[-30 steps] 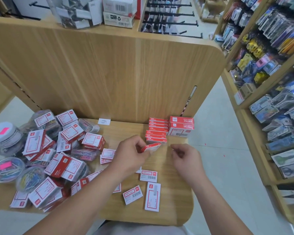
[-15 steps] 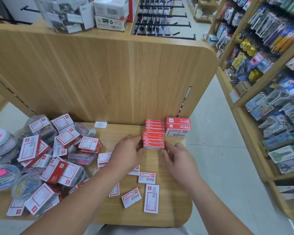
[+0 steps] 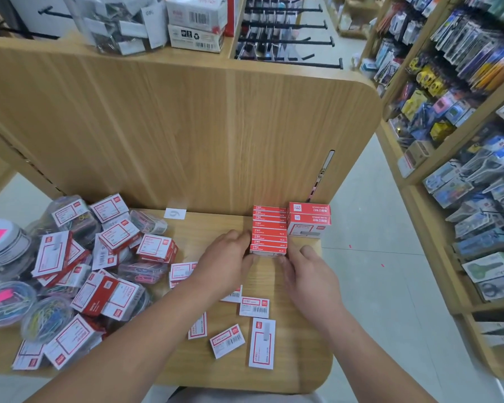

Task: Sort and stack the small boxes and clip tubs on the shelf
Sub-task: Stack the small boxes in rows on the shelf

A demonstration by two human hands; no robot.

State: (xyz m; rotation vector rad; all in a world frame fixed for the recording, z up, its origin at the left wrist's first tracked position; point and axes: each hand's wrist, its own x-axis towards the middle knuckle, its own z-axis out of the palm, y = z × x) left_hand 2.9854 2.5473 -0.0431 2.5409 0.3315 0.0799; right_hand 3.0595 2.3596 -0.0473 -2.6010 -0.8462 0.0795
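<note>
Stack of slim red boxes (image 3: 269, 231) on wooden shelf (image 3: 213, 228), flanked and touched at its front by left hand (image 3: 226, 261) and right hand (image 3: 309, 274), both loosely open, nothing lifted.

A pale wooden shelf (image 3: 216, 225) with a rounded near right corner carries everything, its upright back panel (image 3: 186, 126) rising along the far edge. At the far right corner stand a stack of thin red boxes (image 3: 269, 231) and, touching it, two larger red boxes (image 3: 309, 218). A jumbled heap of red-and-white boxes (image 3: 99, 274) and clear clip tubs (image 3: 9, 303) fills the left side. Several flat white boxes (image 3: 262, 343) lie scattered singly near the front edge. A small paper label (image 3: 175, 213) lies at the far edge.
</note>
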